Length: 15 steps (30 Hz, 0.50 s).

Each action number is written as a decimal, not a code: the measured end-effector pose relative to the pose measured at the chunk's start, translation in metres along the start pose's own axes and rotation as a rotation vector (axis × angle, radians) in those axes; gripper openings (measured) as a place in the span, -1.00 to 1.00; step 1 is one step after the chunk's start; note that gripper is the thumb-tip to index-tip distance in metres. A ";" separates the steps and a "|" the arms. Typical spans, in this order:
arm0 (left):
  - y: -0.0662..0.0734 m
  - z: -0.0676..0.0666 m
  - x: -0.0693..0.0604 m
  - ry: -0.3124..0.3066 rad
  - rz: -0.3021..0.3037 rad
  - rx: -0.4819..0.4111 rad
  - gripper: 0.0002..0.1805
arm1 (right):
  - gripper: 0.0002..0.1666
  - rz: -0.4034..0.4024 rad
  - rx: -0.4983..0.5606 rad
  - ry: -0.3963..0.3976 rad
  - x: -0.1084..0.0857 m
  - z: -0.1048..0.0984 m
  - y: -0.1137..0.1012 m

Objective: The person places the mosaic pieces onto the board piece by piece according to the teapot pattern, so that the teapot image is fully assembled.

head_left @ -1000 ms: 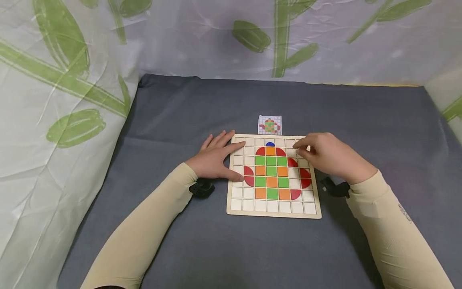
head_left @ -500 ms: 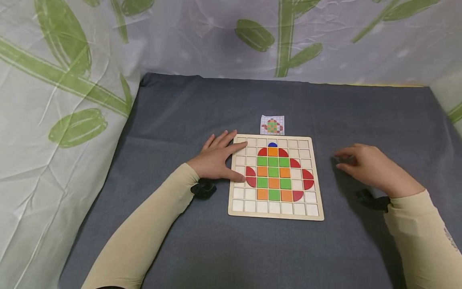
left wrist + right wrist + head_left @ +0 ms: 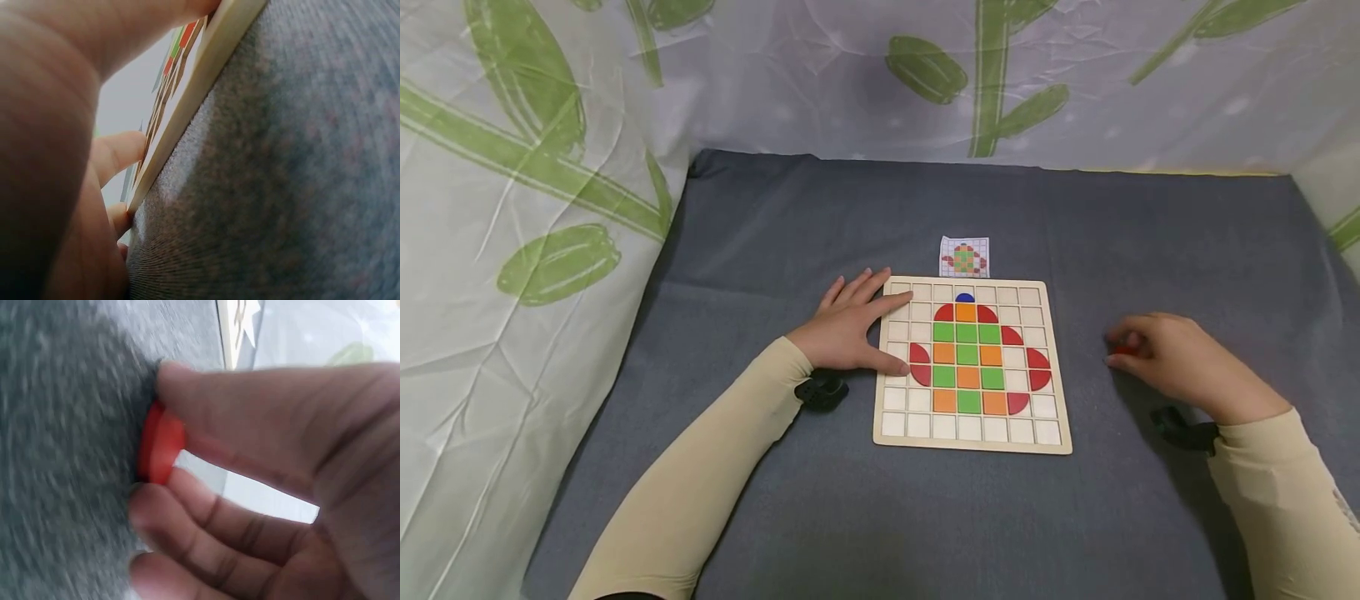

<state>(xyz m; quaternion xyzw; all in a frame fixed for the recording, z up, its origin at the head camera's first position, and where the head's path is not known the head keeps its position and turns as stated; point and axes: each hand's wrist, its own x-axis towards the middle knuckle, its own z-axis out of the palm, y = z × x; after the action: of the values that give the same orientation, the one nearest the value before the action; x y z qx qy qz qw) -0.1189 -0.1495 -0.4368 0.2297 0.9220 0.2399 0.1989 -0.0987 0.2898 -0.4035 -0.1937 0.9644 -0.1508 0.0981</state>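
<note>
A wooden grid board (image 3: 907, 440) lies flat on the grey cloth, with green, orange, red and blue pieces in its middle cells. My left hand (image 3: 842, 333) rests at the board's left edge, fingers spread, with thumb and index finger over the frame. In the left wrist view, fingers touch the side of the board (image 3: 187, 112). Right of the board, my right hand (image 3: 1187, 362) is low over the cloth. It pinches a red puzzle piece (image 3: 161, 444) between thumb and fingertips; the piece's full outline is hidden by the fingers.
A small printed pattern card (image 3: 965, 257) lies just beyond the board's far edge. Grey cloth (image 3: 820, 517) covers the table. A white curtain with green leaf prints (image 3: 805, 75) hangs at the back, and another stretch of it stands along the left side.
My right hand has left the board's upper right corner and moved right to the cloth, where a red piece now shows between its fingers. The left hand stays on the board's edge.
</note>
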 end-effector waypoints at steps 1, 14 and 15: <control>0.000 0.000 0.000 -0.001 -0.001 0.000 0.22 | -0.68 0.004 0.008 -0.011 0.002 0.001 -0.002; -0.002 0.002 0.002 0.002 -0.007 0.018 0.22 | -0.69 -0.085 0.017 0.019 0.024 0.009 -0.041; -0.002 0.003 0.002 0.003 -0.008 0.018 0.22 | -0.70 -0.095 0.013 0.026 0.025 0.008 -0.042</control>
<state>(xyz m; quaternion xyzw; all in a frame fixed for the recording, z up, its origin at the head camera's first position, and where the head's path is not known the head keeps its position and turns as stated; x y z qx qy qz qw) -0.1202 -0.1488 -0.4406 0.2273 0.9254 0.2310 0.1965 -0.1050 0.2401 -0.4006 -0.2366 0.9544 -0.1641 0.0795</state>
